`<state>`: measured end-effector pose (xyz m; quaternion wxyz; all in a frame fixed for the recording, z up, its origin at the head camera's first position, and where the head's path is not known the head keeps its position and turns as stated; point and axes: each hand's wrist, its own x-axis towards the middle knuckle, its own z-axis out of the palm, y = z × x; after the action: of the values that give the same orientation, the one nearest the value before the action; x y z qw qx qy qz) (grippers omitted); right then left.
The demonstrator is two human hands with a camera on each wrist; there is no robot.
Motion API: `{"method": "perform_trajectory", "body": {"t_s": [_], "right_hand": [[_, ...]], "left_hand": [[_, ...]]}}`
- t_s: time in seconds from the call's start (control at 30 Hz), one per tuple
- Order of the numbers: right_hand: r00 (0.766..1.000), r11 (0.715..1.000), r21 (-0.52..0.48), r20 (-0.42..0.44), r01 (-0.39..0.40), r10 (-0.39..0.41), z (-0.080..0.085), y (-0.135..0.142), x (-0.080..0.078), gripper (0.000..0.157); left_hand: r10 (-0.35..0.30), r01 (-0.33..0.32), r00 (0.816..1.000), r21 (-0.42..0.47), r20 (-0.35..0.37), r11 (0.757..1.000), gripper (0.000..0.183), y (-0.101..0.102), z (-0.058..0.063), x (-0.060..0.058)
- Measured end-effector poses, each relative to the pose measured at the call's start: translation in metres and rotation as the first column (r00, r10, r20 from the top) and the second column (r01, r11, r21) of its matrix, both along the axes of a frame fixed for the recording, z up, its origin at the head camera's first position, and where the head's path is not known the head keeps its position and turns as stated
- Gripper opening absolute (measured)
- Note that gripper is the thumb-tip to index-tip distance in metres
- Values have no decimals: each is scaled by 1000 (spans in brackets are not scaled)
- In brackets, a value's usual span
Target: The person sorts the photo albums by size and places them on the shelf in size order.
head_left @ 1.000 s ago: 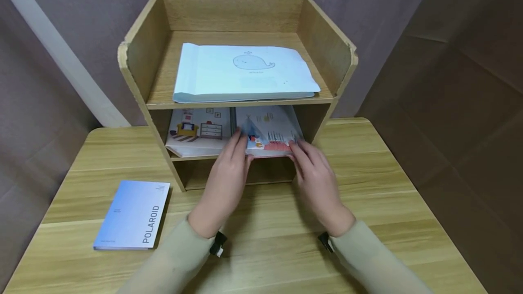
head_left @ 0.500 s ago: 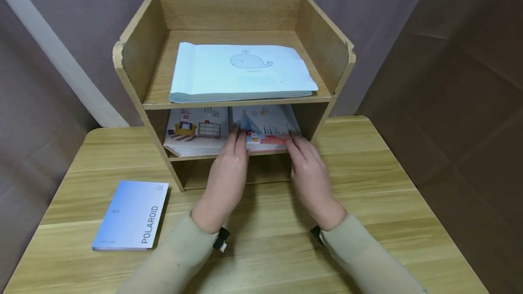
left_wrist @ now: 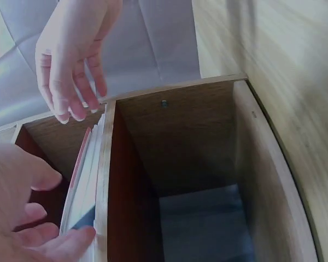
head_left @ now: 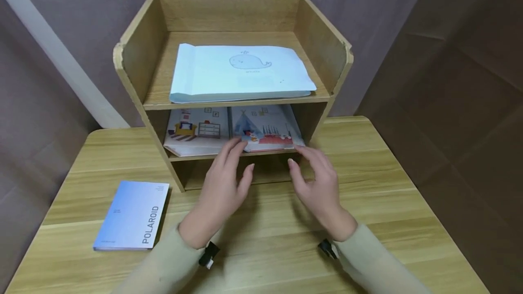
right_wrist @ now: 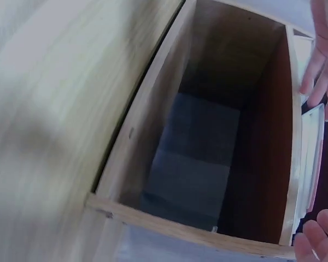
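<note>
On the middle shelf of a small wooden shelf unit (head_left: 140,90), two books lie side by side. The left book (head_left: 212,126) has a sofa and dresser drawing on its cover; the right book (head_left: 282,137) has a blue tent. My left hand (head_left: 218,189) is just in front of the shelf edge, fingers spread and thumb apart, holding nothing. Opposite it my right hand (head_left: 320,185) is also empty, fingertips right at the front corner of the right book. In the left wrist view, both hands flank the right book's page edges (left_wrist: 85,169).
A pale blue book with a whale drawing (head_left: 249,69) lies on the top shelf. The bottom compartment (right_wrist: 197,147) is below the books. At the table's left lies a blue POLAROID book (head_left: 130,214). Purple-grey curtain (head_left: 367,22) hangs behind.
The right book has slid slightly deeper into the shelf. Both my hands have come off its cover and drawn back toward me, with fingers and thumbs opening.
</note>
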<state>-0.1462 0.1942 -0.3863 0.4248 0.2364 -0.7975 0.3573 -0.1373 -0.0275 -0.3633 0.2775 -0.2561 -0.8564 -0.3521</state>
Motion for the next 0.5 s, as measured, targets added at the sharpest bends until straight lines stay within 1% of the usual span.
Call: {"method": "perform_trajectory", "body": {"t_s": [0.1, 0.17, 0.23, 0.33, 0.5], "right_hand": [[997, 997, -60, 63, -40, 44, -3, 0, 4, 35], [994, 996, -69, 95, -55, 62, -7, 0, 6, 38], [991, 995, -64, 113, -70, 77, -11, -1, 7, 39], [986, 995, -43, 133, -90, 95, -17, -3, 9, 42], [974, 994, 11, 200, -108, 104, -27, -7, 12, 45]], "left_hand": [[-30, 31, 999, 33, -28, 999, 48, -6, -4, 5], [-49, 51, 998, 43, -45, 998, 49, -9, -8, 7], [-60, 61, 997, 42, -44, 997, 50, -12, -13, 9], [-61, 62, 998, 31, -19, 998, 54, -18, -20, 11], [-23, 23, 997, -6, 68, 1000, 59, -28, -31, 16]]}}
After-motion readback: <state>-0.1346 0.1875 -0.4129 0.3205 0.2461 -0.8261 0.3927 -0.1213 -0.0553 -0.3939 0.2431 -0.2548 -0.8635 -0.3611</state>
